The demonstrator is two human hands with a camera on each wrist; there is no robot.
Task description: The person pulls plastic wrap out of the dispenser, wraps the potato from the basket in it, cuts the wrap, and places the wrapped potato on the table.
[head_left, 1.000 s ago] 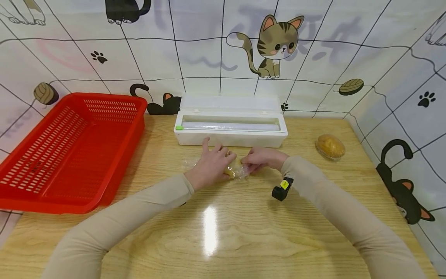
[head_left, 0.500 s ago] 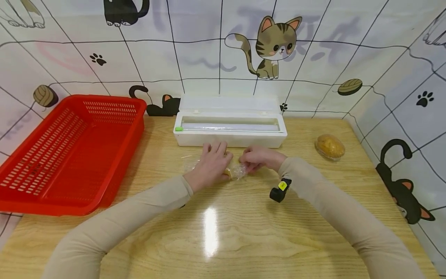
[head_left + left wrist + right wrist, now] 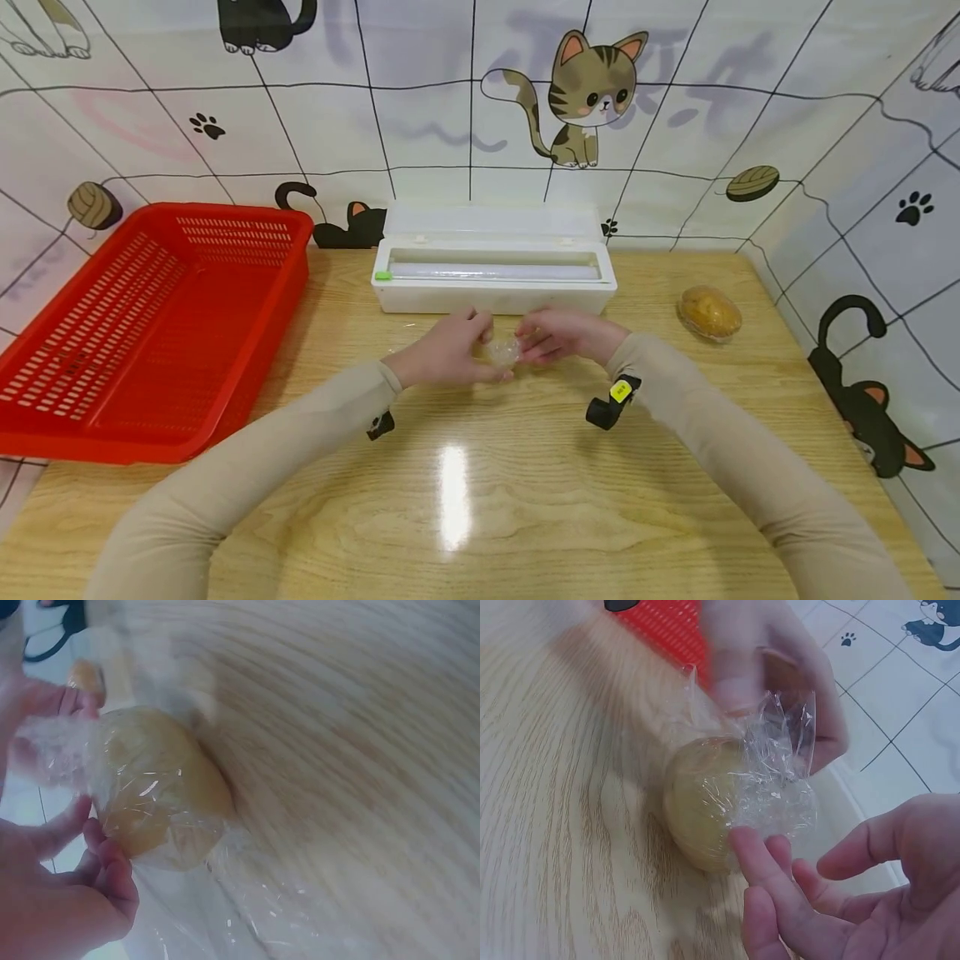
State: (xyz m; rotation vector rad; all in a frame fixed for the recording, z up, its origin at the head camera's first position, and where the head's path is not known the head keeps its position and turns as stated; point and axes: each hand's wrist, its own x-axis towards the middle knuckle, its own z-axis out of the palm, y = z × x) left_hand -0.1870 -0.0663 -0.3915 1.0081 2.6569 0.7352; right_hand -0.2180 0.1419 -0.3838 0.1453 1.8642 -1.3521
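Observation:
A pale yellow potato (image 3: 161,799), loosely covered in clear cling film (image 3: 776,776), sits between the two hands on the near side of a white box. In the head view my left hand (image 3: 448,350) curves around its left side. The left wrist view shows that hand's fingertips (image 3: 112,855) pinching the film at the potato's edge. My right hand (image 3: 568,333) comes from the other side; its fingers (image 3: 761,862) reach out loosely against the bunched film, thumb held apart. Loose film trails from the potato in the left wrist view.
The white cling film dispenser (image 3: 495,298) stands lid up behind the hands, a roll (image 3: 498,272) inside and a green slider (image 3: 383,276) at its left. A red basket (image 3: 258,358) is at the left. Another film-wrapped potato (image 3: 709,313) lies at the right on the wooden table (image 3: 555,508).
My left hand has turned from palm-down over the potato to thumb toward me, exposing the film bundle between the hands. My right hand's fingers have loosened from the film they gathered.

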